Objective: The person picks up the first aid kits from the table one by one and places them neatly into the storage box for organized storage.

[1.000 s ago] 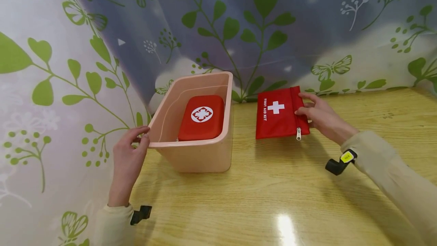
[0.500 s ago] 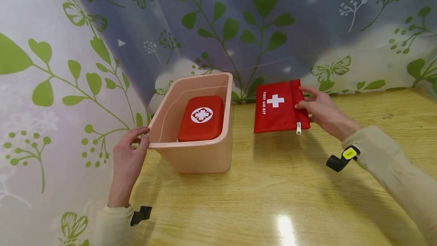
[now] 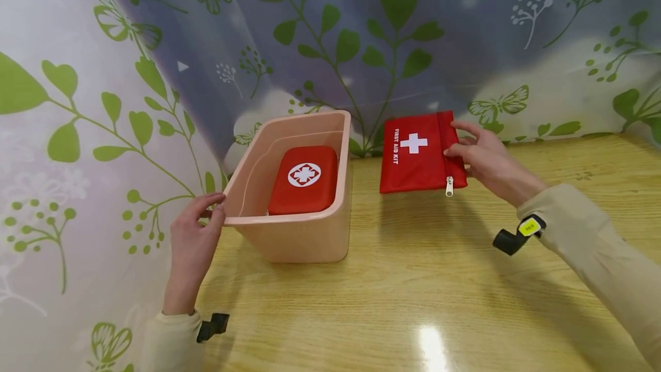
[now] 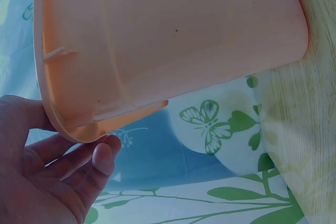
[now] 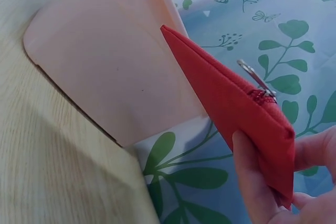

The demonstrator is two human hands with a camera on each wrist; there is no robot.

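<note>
My right hand pinches a flat red first aid pouch by its right, zipped end. The pouch hangs over the table with a shadow below it, its white cross and lettering facing up and a metal zip pull dangling. In the right wrist view the pouch is seen edge-on, thumb on one face and fingers on the other. My left hand pinches the near left corner of a pink plastic bin at its rim. Inside the bin a red first aid case with a white round emblem leans against the right wall.
The bin stands on a light wood table, close to the corner of a leaf-and-butterfly patterned curtain. That curtain runs along the back and left side. Bare table top lies in front and to the right of the bin.
My right hand has raised the pouch and shifted it slightly left and toward the back. The left hand stays on the bin's rim, and the case in the bin has not moved.
</note>
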